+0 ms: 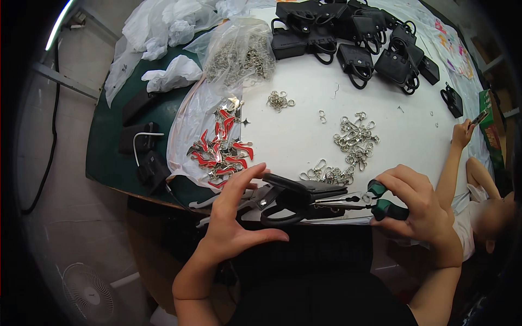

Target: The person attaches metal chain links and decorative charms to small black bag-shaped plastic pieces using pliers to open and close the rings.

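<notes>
- Left hand [231,220]: the grip is wide, thumb and fingers spread about the handle end of a miniature black handbag [321,189]; we cannot tell whether the skin meets the handles.
- Right hand [423,204]: the grip is closed round the green-and-black handles of the pliers [384,208], whose handles stand apart.
- Principal relation: we find the handbag between the two hands at the near edge of the counter [397,149], its long axis running left to right. The pliers lie nearly along that axis, pointing left, their tips overlapping it in view; we cannot tell what they pinch.
- Nearer hand: the left, beside the handles; the right reaches the handbag's other end through the pliers.
- Surroundings: we note red shoe-shaped charms [216,151] beyond the left hand and silver swivel clasps [356,136] beyond the pliers.
</notes>
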{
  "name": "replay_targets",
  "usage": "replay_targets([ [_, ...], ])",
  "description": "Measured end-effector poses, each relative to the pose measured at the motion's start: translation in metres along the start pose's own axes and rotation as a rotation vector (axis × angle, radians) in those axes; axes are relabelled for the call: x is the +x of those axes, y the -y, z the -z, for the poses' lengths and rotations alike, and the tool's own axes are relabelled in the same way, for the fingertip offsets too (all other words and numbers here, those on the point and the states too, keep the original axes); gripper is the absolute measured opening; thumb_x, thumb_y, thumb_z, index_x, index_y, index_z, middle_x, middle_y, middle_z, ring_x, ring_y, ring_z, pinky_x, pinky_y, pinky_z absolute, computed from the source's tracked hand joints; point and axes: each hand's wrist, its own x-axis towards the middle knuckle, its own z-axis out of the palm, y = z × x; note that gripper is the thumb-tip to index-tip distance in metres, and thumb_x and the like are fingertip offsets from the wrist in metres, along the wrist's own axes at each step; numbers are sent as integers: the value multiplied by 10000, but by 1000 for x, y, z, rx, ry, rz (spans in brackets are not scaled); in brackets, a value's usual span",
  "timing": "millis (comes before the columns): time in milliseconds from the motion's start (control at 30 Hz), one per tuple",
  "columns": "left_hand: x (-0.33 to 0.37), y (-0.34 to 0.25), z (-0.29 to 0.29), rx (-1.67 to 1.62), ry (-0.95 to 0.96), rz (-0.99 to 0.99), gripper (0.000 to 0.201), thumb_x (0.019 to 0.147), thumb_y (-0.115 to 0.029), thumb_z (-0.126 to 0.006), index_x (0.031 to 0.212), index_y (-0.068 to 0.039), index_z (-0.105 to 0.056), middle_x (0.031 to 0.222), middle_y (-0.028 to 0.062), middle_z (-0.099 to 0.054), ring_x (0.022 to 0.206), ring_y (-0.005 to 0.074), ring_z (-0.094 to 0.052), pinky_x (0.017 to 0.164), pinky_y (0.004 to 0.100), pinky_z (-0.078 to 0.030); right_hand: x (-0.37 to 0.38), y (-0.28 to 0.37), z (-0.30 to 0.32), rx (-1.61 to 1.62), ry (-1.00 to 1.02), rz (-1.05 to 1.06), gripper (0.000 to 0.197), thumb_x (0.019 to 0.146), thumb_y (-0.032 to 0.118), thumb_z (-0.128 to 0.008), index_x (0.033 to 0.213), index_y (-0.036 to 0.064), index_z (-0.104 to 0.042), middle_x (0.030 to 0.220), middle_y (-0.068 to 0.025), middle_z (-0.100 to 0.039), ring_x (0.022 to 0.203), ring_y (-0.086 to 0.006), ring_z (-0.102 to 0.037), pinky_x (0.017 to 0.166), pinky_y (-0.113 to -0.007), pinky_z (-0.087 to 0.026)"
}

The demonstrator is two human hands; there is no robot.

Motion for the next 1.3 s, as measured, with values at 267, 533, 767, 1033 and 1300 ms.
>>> replay_targets([
  [267, 16, -7, -15, -547, 203, 28, 840, 698, -38, -897, 1391, -35, -423, 1249, 140, -621, 1146, 194, -616, 1016, 348, -477, -6, 0, -5, 97, -24, -5, 591, 696, 273, -875, 1125, -38, -615, 935, -155, -638, 782, -307, -644, 667, -366, -527],
  [533, -20, 14, 20, 572, 98, 56, 493, 683, -157, -876, 1074, -36, -602, 1164, 133, -621, 1059, 333, -601, 911, 424, -483, -11, -2, -3, -18, -82, -5, 597, 677, 271, -882, 1113, -36, -616, 924, -146, -640, 750, -289, -631, 642, -364, -519],
  [767, -37, 36, 15, 793, -44, -209, 293, 724, -141, -835, 870, 6, -628, 1156, 172, -626, 1061, 354, -600, 863, 436, -511, -4, 7, 2, -104, -57, 18, 609, 643, 263, -886, 1103, -32, -617, 927, -143, -640, 722, -279, -616, 619, -364, -504],
  [1033, -43, -1, 52, 568, -235, -26, 294, 588, -32, -830, 712, 3, -565, 964, 150, -665, 828, 307, -633, 699, 356, -496, -3, 16, 3, -183, -61, 21, 606, 625, 254, -889, 1089, -26, -616, 920, -137, -627, 697, -275, -590, 602, -371, -479],
  [1300, -13, -58, 58, 922, 14, -290, 386, 457, -110, -833, 724, 20, -586, 1206, 203, -648, 958, 345, -615, 756, 443, -477, -1, 25, 1, -233, -46, 30, 605, 624, 244, -879, 1094, -24, -609, 934, -127, -616, 691, -266, -572, 589, -371, -465],
])
